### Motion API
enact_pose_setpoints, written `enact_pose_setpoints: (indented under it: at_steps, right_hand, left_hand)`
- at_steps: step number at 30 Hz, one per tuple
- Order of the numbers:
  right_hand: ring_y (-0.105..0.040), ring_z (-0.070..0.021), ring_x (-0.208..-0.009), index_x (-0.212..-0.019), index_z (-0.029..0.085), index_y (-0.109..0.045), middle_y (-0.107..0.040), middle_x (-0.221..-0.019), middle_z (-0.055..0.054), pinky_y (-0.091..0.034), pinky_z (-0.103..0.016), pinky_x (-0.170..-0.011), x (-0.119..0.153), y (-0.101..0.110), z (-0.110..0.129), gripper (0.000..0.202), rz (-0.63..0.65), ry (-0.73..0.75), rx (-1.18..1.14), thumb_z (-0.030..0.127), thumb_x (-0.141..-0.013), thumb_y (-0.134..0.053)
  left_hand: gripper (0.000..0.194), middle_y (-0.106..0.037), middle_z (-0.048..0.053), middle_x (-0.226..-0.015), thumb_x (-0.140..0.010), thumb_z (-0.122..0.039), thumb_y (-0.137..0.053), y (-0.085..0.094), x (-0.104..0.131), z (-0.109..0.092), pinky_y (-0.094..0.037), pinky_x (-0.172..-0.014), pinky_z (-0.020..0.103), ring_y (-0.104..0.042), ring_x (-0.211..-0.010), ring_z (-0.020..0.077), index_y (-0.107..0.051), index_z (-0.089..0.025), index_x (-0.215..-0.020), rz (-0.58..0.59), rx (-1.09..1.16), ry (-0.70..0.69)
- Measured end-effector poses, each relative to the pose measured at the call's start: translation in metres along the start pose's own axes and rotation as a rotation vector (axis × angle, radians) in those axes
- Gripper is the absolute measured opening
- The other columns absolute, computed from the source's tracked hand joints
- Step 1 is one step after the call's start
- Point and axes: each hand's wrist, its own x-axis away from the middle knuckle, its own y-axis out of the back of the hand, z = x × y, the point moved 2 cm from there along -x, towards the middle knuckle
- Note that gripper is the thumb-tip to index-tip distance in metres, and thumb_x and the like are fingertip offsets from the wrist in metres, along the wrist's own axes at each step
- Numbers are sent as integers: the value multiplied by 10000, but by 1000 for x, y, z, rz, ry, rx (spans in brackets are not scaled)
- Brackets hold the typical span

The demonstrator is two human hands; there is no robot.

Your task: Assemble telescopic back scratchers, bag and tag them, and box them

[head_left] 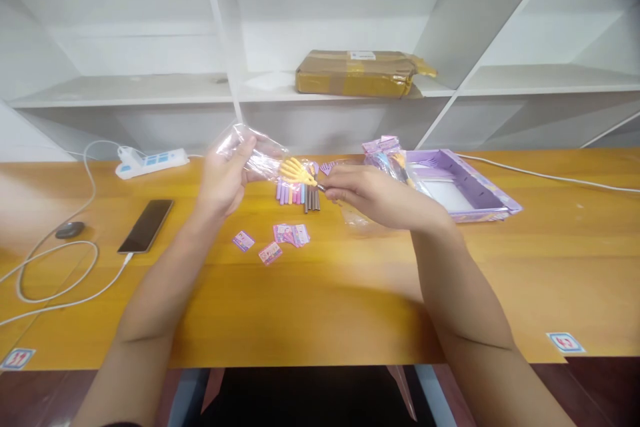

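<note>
My left hand [225, 175] is closed on a clear plastic bag [257, 150], which stretches to the right from its fingers. My right hand [375, 195] pinches the thin dark stem of a yellow hand-shaped piece [296, 171], much like a small back scratcher. Its yellow fingers point left into or against the bag's end; I cannot tell which. Below it on the table lie a row of pastel sticks [287, 193] and several dark rods [312, 200]. Nearer to me are small printed cards [291, 234], a few of them overlapping.
A purple open box [480, 180] stands at right, with packaged items [387, 153] in clear wrap beside it. At left are a phone [146, 227] on a white cable, a black gadget [70, 230] and a power strip [153, 162]. A taped cardboard parcel [355, 73] rests on the shelf.
</note>
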Motion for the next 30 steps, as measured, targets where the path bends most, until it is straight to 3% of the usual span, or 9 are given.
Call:
enact_pose_setpoints:
  at_steps: [11, 23, 30]
  right_hand:
    - [-590, -240, -946, -1020, 236, -705, -664, -1000, -68, -424, -379, -870, -3, -3, 0, 331, 3, 14, -2, 357, -1183, -445]
    - [-576, -221, -922, -908, 231, -630, -652, -974, -54, -404, -369, -865, -1, -2, -4, 364, 16, 42, -8, 349, -1194, -437]
    - [-575, -225, -904, -932, 228, -699, -635, -970, -63, -425, -382, -850, -3, -5, -5, 403, -5, 32, 6, 399, -1196, -447]
  left_hand:
    - [396, -816, 85, -951, -927, -560, -862, -7, 2, 5, -738, -777, 386, -849, -991, 298, -702, -225, -1067, 20, 40, 59]
    - [402, -833, 100, -976, -916, -558, -884, 1, 2, -4, -745, -810, 385, -846, -1042, 295, -751, -195, -1026, 37, -2, 29]
    - [411, -821, 101, -964, -879, -541, -918, -5, 4, 1, -748, -870, 439, -843, -1027, 298, -756, -183, -1001, 59, 5, 86]
